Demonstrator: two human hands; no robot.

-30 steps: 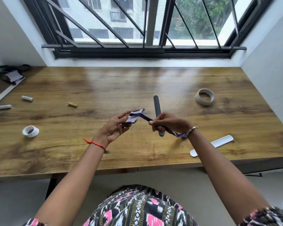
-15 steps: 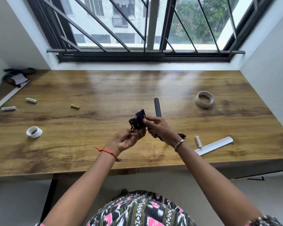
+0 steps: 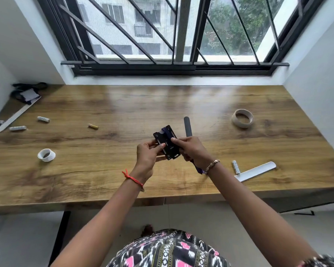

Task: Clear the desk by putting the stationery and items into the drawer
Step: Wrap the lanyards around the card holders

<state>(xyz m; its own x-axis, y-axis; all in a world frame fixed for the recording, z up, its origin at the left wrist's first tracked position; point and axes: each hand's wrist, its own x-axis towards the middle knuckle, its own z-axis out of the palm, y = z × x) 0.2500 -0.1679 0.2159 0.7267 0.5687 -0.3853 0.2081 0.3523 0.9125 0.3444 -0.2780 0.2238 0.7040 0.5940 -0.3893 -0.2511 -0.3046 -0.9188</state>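
Holding the flat black plastic card holder up over the middle of the brown wood-grain counter, we have it between both hands and clear of the surface. Our left grip pinches its near left edge with the thumb lying across the face, and our right grip pinches the right edge, thumb tip on the face too. Its purple fabric strap runs under the right palm, and a loose tail hangs out below the right wrist, over the counter. That tail is what we judge most likely to cause trouble. If we carry the holder toward the drawer with the strap dangling, it could drag and catch the dark grey flat stick lying just beyond the right grip. It could also sweep the small white battery beside the white flat strip off the front edge. A shallow pinch on smooth plastic could also let the holder twist out if one hand lets go early. We cannot see an open drawer from here, so the route to it is a guess. The holder sits squarely between the two grips, touching both, tilted with its far end up and away from us.
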